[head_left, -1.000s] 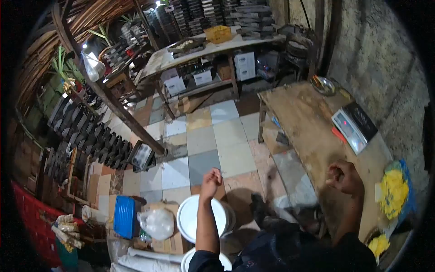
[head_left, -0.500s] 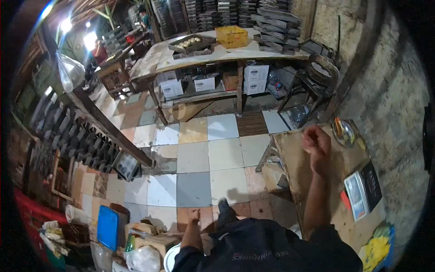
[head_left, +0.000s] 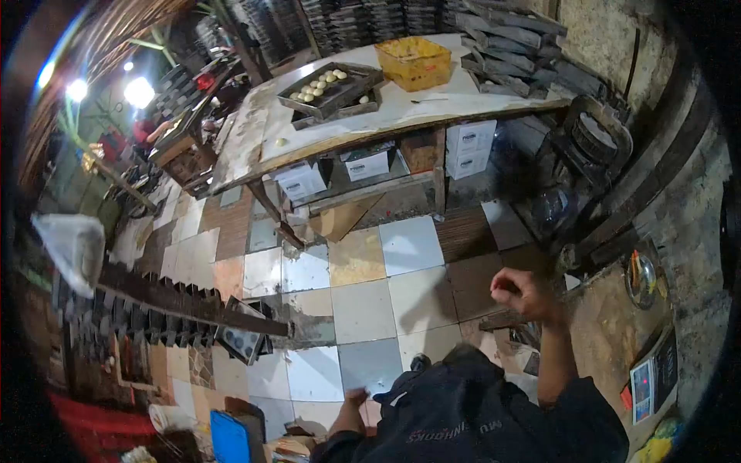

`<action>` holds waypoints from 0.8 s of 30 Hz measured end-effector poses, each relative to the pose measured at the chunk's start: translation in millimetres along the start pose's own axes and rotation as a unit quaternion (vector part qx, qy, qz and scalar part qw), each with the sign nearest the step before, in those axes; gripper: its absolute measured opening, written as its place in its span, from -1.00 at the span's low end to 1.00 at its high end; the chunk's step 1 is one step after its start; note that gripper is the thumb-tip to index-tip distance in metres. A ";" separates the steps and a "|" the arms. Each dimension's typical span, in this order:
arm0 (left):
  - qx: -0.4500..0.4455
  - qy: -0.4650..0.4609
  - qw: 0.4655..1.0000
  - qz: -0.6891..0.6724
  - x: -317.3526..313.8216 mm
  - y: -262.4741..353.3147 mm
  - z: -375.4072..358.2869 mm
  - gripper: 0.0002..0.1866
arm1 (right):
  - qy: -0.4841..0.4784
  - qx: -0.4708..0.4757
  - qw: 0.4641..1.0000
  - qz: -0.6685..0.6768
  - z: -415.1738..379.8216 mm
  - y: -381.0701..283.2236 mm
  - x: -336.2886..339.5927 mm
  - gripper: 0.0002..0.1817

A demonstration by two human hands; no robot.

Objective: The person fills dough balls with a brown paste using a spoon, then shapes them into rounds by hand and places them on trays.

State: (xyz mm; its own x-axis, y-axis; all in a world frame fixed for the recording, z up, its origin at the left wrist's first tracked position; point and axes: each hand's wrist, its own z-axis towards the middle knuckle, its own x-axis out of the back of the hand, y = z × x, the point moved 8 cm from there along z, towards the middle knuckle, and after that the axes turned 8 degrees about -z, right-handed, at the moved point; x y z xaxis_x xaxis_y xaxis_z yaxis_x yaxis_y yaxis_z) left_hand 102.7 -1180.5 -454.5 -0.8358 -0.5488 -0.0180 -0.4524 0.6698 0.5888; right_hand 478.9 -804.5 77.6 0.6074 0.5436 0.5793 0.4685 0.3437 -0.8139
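My right hand point(head_left: 525, 296) is raised over the tiled floor, left of the brown side table point(head_left: 598, 347), its fingers curled together. A small reddish spot shows at its fingertips; what it is I cannot make out. Low by my body hangs my left hand point(head_left: 356, 398), small and blurred, above the floor tiles point(head_left: 370, 361). Ahead stands a long worktable point(head_left: 255, 147). On it are a dark tray point(head_left: 340, 104) of pale dough balls, a yellow crate point(head_left: 414, 63) and a single dough ball point(head_left: 280, 142) near the front edge.
Dark trays point(head_left: 509, 50) are stacked at the worktable's right end, with white boxes point(head_left: 471, 148) underneath. A slanting wooden post point(head_left: 185, 297) stands left, beside a tray rack point(head_left: 135, 316). The side table bears a scale point(head_left: 642, 392) and a metal bowl point(head_left: 641, 279).
The view has moved closer to the worktable and tilted. My right hand has moved from over the side table to over the floor beside it. My left hand still hangs low.
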 end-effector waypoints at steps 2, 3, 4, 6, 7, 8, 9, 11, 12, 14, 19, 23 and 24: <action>-0.031 0.041 0.996 0.068 -13.8 83.7 64.7 -0.68 | 0.095 -0.056 0.993 0.043 22.6 50.6 19.8 -0.71; -0.095 0.062 0.984 0.139 -25.1 131.2 111.2 -0.66 | 0.099 -0.064 0.992 0.047 32.2 65.3 26.1 -0.71; -0.101 0.026 0.989 0.102 -53.7 183.5 130.6 -0.69 | 0.098 -0.092 0.990 0.039 42.9 81.8 31.0 -0.71; -0.155 0.034 0.984 0.076 -118.2 289.0 157.5 -0.69 | 0.105 -0.129 0.985 0.044 68.9 120.6 45.1 -0.73; -0.187 0.043 0.980 0.056 -160.4 345.0 154.9 -0.69 | 0.106 -0.127 0.985 0.042 85.5 135.6 55.2 -0.73; -0.214 0.017 0.976 0.045 -195.3 382.6 173.1 -0.71 | 0.131 -0.151 0.979 0.050 101.3 153.6 71.4 -0.74; -0.239 -0.007 0.970 0.033 -226.8 414.5 187.9 -0.72 | 0.154 -0.174 0.971 0.058 117.0 171.3 87.5 -0.75; -0.239 -0.013 0.966 0.099 -290.4 452.0 226.9 -0.73 | 0.174 -0.163 0.966 0.099 162.7 190.2 116.5 -0.75; -0.204 -0.007 0.964 0.168 -334.5 486.7 191.4 -0.77 | 0.199 -0.154 0.965 0.078 189.8 188.2 134.1 -0.75; -0.364 -0.153 0.884 0.252 -409.8 490.3 264.8 -0.74 | 0.231 -0.097 0.966 0.067 248.2 193.3 157.9 -0.74; -0.446 -0.197 0.829 0.274 -507.9 657.9 182.6 -0.55 | 0.130 -0.073 0.989 -0.010 399.4 137.0 182.3 -0.74; -0.588 -0.047 0.805 0.067 -446.9 817.3 170.8 -0.76 | 0.210 0.069 0.975 0.036 486.6 111.6 205.6 -0.74; -0.590 -0.033 0.807 0.018 -432.3 862.3 141.1 -0.75 | 0.187 0.058 0.980 0.019 504.1 121.3 203.5 -0.74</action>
State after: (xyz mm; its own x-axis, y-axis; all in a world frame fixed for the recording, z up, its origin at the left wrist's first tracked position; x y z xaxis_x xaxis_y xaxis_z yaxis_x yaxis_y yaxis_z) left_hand 30.0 -295.1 -53.0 -0.8742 -0.4855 -0.0047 0.1499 -0.2791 0.9485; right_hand 336.0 -266.1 73.7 0.8259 0.2456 0.5076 0.3785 0.4257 -0.8219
